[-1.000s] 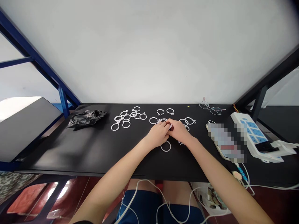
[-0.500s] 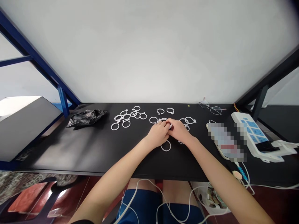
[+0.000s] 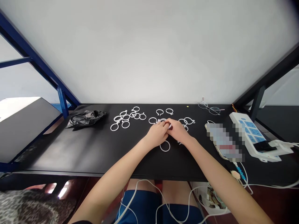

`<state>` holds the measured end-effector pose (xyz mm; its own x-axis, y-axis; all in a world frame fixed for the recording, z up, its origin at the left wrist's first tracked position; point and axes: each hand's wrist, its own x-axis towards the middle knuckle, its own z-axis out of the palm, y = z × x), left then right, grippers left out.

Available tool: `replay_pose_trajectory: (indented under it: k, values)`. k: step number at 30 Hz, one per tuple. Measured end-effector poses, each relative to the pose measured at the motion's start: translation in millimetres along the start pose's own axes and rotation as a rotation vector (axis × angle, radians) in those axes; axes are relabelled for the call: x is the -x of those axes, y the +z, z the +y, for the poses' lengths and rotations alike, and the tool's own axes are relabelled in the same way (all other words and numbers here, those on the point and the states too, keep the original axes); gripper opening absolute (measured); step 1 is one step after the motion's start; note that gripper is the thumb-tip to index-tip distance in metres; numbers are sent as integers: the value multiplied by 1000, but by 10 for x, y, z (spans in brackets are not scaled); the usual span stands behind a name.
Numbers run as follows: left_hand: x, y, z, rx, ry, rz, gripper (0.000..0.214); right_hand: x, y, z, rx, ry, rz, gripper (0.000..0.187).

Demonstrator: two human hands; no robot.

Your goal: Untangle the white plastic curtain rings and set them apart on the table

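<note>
Close together over the middle of the black table, my left hand (image 3: 158, 134) and my right hand (image 3: 177, 131) are closed on one white plastic curtain ring (image 3: 170, 126). Only a small arc of it shows between the fingers; the rest is hidden. Other white rings lie around the hands: an open-ended ring (image 3: 159, 112) and a ring with its ends together (image 3: 169, 111) behind, a ring (image 3: 153, 120) to the left, several (image 3: 189, 120) to the right, and one ring (image 3: 165, 146) in front, near my left wrist. Farther left lies a group of several rings (image 3: 125, 124).
A crumpled black plastic bag (image 3: 86, 119) lies on the table's left side. To the right are eyeglasses (image 3: 214, 110), a phone (image 3: 223, 141) with a charging cable, and a white power strip (image 3: 251, 132). White cords (image 3: 171, 211) hang over my lap.
Both hands stay closed around the ring in nearly the same spot. The view has shifted slightly, and a leopard-patterned fabric fills more of the lower left, where the chair showed before.
</note>
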<state>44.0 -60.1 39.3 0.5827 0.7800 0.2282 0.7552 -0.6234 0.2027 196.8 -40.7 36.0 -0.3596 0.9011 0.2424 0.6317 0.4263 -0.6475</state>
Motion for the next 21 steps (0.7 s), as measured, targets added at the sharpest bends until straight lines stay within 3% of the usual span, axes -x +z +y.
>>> replay_pose_trajectory:
  k: [15,21]
  values:
    - [-26,-40,-31,61,-18,79,30,-26,-2,6,-5,-75,205,4]
    - [-21,-37,-33,81,-42,131,20,-26,10,62,5,-82,288,4]
